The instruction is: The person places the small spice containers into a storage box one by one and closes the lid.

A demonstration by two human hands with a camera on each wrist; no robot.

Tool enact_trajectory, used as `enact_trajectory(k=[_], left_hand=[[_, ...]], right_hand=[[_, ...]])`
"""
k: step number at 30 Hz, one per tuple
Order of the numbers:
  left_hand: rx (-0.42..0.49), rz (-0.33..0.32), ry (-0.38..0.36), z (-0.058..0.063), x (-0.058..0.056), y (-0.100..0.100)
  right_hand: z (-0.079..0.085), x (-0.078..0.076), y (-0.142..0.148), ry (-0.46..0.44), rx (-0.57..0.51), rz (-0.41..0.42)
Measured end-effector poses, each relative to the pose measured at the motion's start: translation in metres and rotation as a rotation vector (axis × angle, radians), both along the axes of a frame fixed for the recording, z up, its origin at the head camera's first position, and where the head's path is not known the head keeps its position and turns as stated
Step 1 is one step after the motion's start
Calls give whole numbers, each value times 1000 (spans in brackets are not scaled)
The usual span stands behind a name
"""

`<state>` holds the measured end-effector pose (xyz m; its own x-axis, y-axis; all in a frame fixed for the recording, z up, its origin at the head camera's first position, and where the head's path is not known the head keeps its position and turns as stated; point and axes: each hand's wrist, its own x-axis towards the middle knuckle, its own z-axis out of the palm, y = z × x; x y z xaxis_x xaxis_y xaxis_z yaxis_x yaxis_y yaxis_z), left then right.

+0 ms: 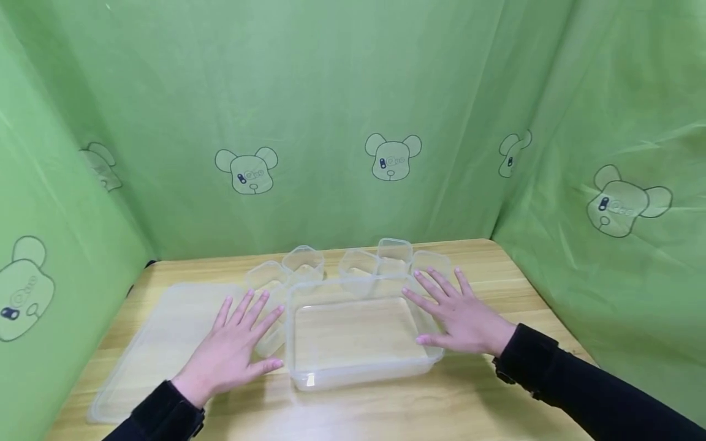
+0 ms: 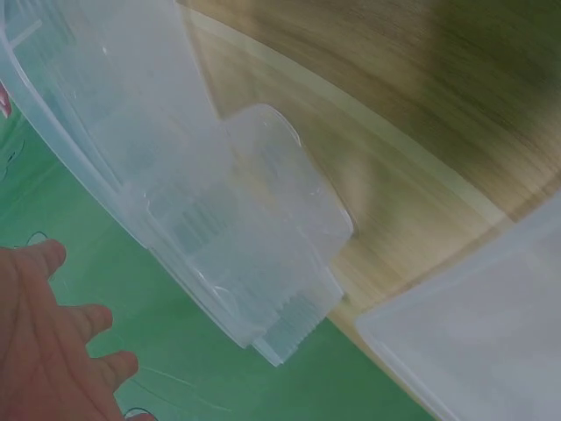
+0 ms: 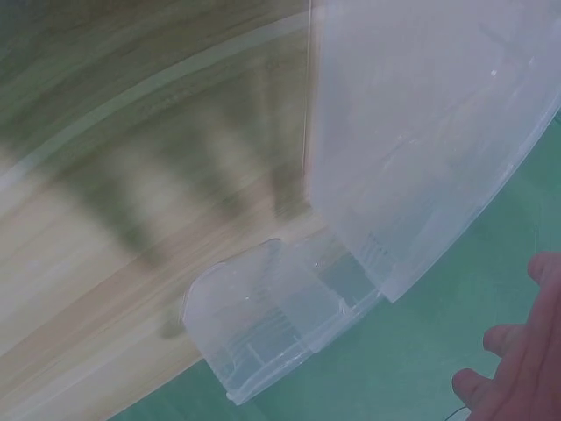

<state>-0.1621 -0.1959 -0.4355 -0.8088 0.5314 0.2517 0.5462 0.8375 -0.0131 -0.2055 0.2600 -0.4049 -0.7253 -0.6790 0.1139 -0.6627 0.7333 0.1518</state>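
Observation:
A large clear plastic box (image 1: pixel 361 373) stands on the wooden table, its top uncovered. My left hand (image 1: pixel 228 355) hovers left of the box with fingers spread straight, holding nothing. Over the box's right side, my right hand (image 1: pixel 466 315) is likewise spread and holds nothing. Small clear containers stand behind the box: one at the left (image 1: pixel 267 274), one beside it (image 1: pixel 303 260), and others at the right (image 1: pixel 394 251). In the left wrist view the left palm (image 2: pixel 39 342) shows with its fingers apart; the right wrist view shows part of the right hand (image 3: pixel 517 360).
A flat translucent lid (image 1: pixel 160 349) lies at the left of the table (image 1: pixel 375 416). Green cloth walls (image 1: pixel 325 92) with bear-head prints rise behind the table and on both sides.

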Motion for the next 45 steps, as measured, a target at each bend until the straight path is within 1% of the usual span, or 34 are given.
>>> enact_trajectory(k=[4, 10, 12, 16, 22, 26, 29, 36, 39, 45], left_hand=[[2, -3, -15, 0, 0, 3], [2, -11, -20, -4, 0, 8], [2, -15, -32, -5, 0, 10], [-14, -21, -39, -6, 0, 15], [-15, -45, -25, -10, 2, 24], [-11, -53, -35, -12, 4, 29], [-15, -55, -51, -14, 5, 32], [-29, -64, -89, -15, 6, 42], [-25, -67, -102, -16, 7, 47], [-19, -89, -101, -17, 9, 57]], right_hand=[[-3, 2, -2, 5, -3, 5], [-7, 5, -6, -28, -14, 17], [-7, 6, -7, -36, -20, 19], [-10, 7, -8, -54, -26, 21], [-20, 8, -12, -58, -52, 50], [-24, 10, -14, -71, -64, 65], [-25, 11, -15, -63, -65, 72], [-25, 12, -17, -95, -57, 67], [-25, 13, -18, -87, -61, 81], [-28, 16, -21, -74, -67, 114]])
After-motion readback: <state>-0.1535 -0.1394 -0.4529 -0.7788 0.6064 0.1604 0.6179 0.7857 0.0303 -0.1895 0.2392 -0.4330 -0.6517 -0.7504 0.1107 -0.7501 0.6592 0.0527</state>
